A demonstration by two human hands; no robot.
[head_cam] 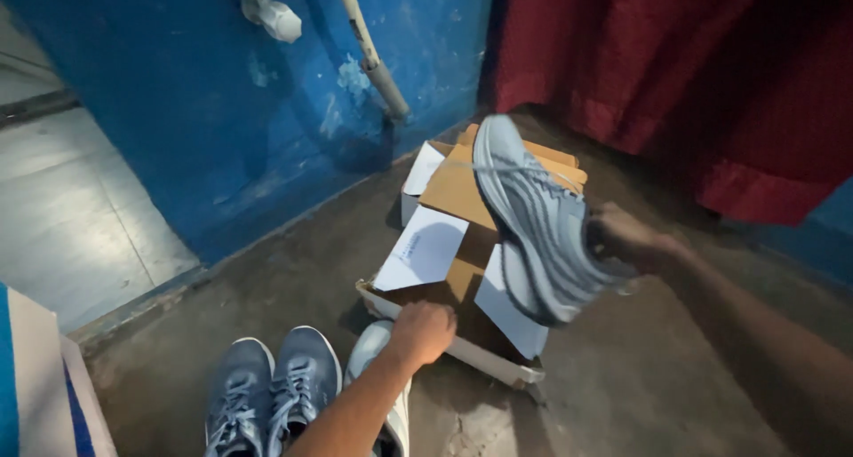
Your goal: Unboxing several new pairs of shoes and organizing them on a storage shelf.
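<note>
Right hand fingers clasp a grey striped sneaker above the open cardboard shoebox; left hand, fingers curled, rests on its near rim.

Shoe storeroom: sneakers, cardboard box

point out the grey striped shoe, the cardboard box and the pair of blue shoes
grey striped shoe [542,235], head view, on its side panel
open cardboard box [458,186], head view, on a brown flap
pair of blue shoes [306,373], head view, on the right shoe's toe

Bare concrete floor under an open cardboard box and blue sneakers.
</note>
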